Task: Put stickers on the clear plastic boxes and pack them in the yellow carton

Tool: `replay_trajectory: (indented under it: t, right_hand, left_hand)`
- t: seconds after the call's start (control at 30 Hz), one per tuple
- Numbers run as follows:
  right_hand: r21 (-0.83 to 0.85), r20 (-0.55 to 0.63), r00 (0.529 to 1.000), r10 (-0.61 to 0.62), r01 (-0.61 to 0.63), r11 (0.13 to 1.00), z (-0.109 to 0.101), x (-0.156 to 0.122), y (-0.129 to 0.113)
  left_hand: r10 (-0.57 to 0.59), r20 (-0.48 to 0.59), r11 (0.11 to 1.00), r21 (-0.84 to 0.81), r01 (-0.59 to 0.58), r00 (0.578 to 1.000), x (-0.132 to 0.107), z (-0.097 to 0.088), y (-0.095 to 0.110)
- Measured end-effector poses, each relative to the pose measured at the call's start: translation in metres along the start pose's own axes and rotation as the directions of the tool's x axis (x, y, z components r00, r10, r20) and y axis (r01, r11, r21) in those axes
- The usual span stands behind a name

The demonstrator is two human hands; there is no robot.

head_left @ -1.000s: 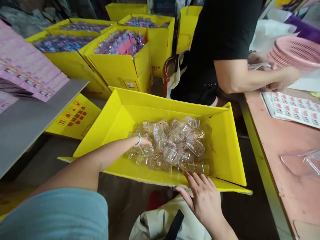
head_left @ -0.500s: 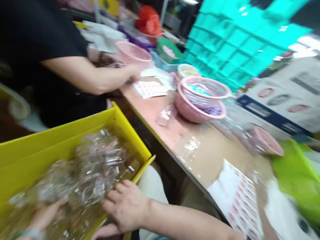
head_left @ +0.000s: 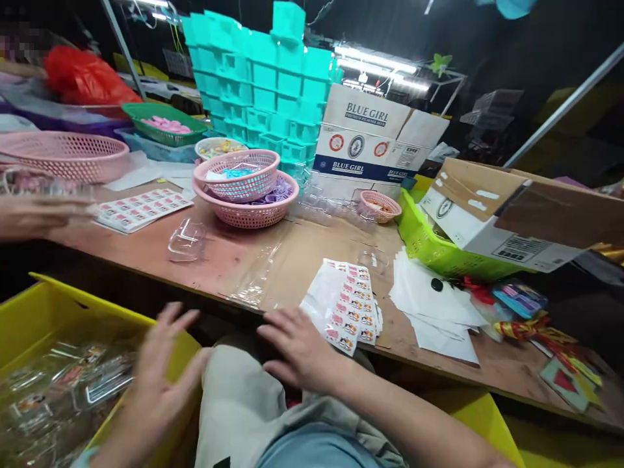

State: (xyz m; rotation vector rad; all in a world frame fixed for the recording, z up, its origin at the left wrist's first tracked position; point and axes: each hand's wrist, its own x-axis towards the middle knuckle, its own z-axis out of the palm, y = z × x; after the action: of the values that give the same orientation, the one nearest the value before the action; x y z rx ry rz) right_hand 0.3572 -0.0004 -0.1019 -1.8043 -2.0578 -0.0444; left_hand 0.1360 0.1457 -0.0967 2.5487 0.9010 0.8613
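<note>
My left hand [head_left: 158,383] is blurred, with fingers spread, over the right rim of a yellow bin [head_left: 29,312]. Inside that bin lies a heap of clear plastic boxes [head_left: 73,383], some with cartoon stickers. In front of the table edge, above my lap, my right hand [head_left: 297,348] holds nothing, its fingers apart. Just beyond it lie sticker sheets [head_left: 351,299] with pink and orange-white cartoon figures. A clear plastic box [head_left: 188,240] rests farther back on the table [head_left: 292,253].
Stacked pink baskets [head_left: 248,214] stand mid-table before turquoise crates [head_left: 263,84]. At right are a lime basket [head_left: 424,240], an open carton [head_left: 511,208] and white papers [head_left: 433,305]. A co-worker's hand [head_left: 34,218] is at the left edge, near another sticker sheet [head_left: 143,208].
The view has swung right, away from the bin. My left hand has come up out of the clear boxes, and my right hand has left the bin's rim for the table edge.
</note>
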Motion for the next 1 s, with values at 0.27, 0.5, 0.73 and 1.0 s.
replay_trajectory:
  t: [0.27, 0.5, 0.73, 1.0]
  right_hand:
    - [-0.173, -0.359, 0.795, 0.489, -0.572, 0.802, -0.058, -0.145, 0.112]
    - [-0.150, -0.431, 0.762, 0.483, -0.588, 0.795, -0.036, -0.164, 0.111]
    - [0.043, -0.378, 0.661, 0.649, -0.687, 0.725, -0.040, -0.205, 0.073]
    - [-0.015, -0.268, 0.694, 0.668, -0.697, 0.717, -0.040, -0.313, 0.030]
  left_hand:
    - [0.569, 0.548, 0.798, -0.187, -0.573, 0.613, 0.064, 0.132, 0.159]
    - [0.299, 0.705, 0.910, -0.008, -0.415, 0.643, 0.104, 0.197, 0.220]
    - [0.219, 0.670, 0.900, 0.141, -0.411, 0.709, 0.087, 0.238, 0.254]
    - [0.870, 0.291, 0.488, -0.634, -0.601, 0.399, 0.021, 0.270, 0.380]
